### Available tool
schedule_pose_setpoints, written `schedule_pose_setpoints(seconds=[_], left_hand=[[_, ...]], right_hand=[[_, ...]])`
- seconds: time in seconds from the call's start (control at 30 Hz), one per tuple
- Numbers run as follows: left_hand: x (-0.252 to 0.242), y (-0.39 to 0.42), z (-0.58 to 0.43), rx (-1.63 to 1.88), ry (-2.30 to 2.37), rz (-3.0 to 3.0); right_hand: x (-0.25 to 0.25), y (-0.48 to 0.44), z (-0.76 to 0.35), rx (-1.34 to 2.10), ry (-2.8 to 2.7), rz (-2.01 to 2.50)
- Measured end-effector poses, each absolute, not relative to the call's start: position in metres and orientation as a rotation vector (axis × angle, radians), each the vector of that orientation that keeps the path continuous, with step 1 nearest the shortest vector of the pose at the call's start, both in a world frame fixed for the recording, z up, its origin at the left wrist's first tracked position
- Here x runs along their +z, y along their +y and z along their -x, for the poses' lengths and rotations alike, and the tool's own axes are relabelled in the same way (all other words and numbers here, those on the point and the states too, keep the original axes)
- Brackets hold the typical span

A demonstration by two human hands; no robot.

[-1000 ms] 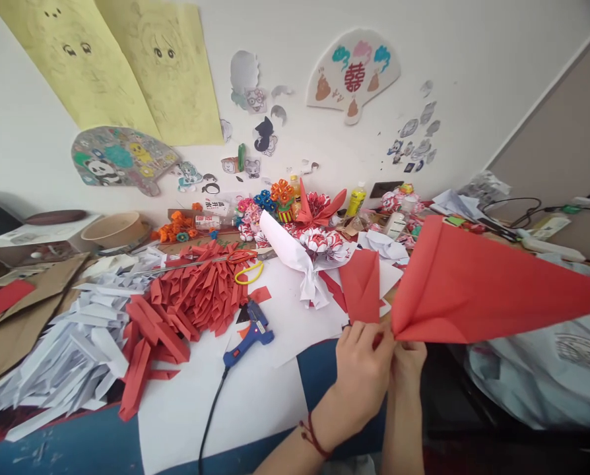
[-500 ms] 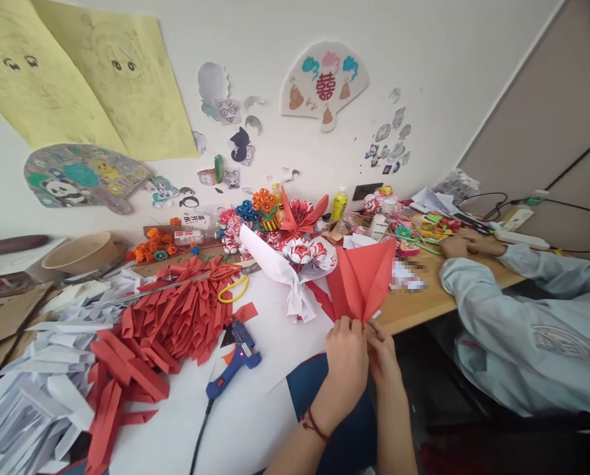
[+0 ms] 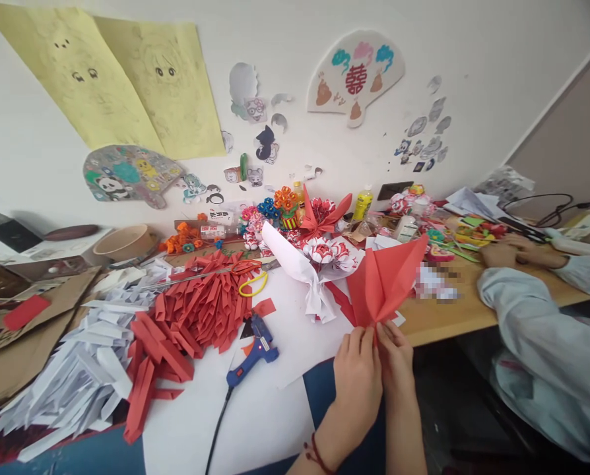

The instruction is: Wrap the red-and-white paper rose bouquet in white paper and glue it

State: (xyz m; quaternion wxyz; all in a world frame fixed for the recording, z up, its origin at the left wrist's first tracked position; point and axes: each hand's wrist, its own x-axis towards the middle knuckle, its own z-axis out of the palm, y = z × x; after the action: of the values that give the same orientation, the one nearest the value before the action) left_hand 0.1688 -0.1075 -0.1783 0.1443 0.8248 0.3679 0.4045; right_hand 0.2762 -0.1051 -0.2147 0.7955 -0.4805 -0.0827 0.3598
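Both of my hands pinch the gathered lower end of a folded red paper wrapper [image 3: 391,277], whose pointed upper part fans out above them. My left hand [image 3: 358,376], with a red string bracelet at the wrist, closes on it from the left. From the right, my right hand [image 3: 396,353] presses fingers and thumb against the same gathered end. Just left of the wrapper lies a paper flower bouquet [image 3: 325,252] in a white paper wrapper [image 3: 295,270]. A blue glue gun [image 3: 253,353] rests on white paper, left of my hands.
Piles of folded red strips [image 3: 200,303] and folded white strips [image 3: 90,359] cover the left side. Scissors [image 3: 253,284] lie at the red pile's edge. Bottles and paper flowers line the wall. At right, another person's sleeves [image 3: 517,316] and hands rest on the table.
The view has swung left, so everything sits further right in the picture. My hands keep hold of the red wrapper, with the fingers shifted slightly at its gathered end.
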Motion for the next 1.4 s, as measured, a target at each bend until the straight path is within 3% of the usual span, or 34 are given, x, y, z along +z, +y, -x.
schedule_pose_setpoints(seconds=[0.5, 0.63, 0.83, 1.1, 1.4], left_hand=[[-0.264, -0.180, -0.130, 1.616, 0.459, -2.339], [-0.288, -0.196, -0.132, 1.626, 0.536, -2.295], [-0.290, -0.196, -0.129, 1.516, 0.615, -2.258], [-0.301, -0.191, -0.143, 1.716, 0.654, -2.239], [-0.307, -0.190, -0.144, 1.706, 0.639, -2.319]], right_hand=[[-0.210, -0.103, -0.273, 0.795, -0.271, 1.144], [-0.212, -0.104, -0.272, 0.802, -0.281, 1.145], [-0.212, -0.106, -0.272, 0.819, -0.263, 1.116], [-0.218, -0.106, -0.272, 0.830, -0.256, 1.111], [-0.217, -0.106, -0.270, 0.808, -0.227, 1.098]])
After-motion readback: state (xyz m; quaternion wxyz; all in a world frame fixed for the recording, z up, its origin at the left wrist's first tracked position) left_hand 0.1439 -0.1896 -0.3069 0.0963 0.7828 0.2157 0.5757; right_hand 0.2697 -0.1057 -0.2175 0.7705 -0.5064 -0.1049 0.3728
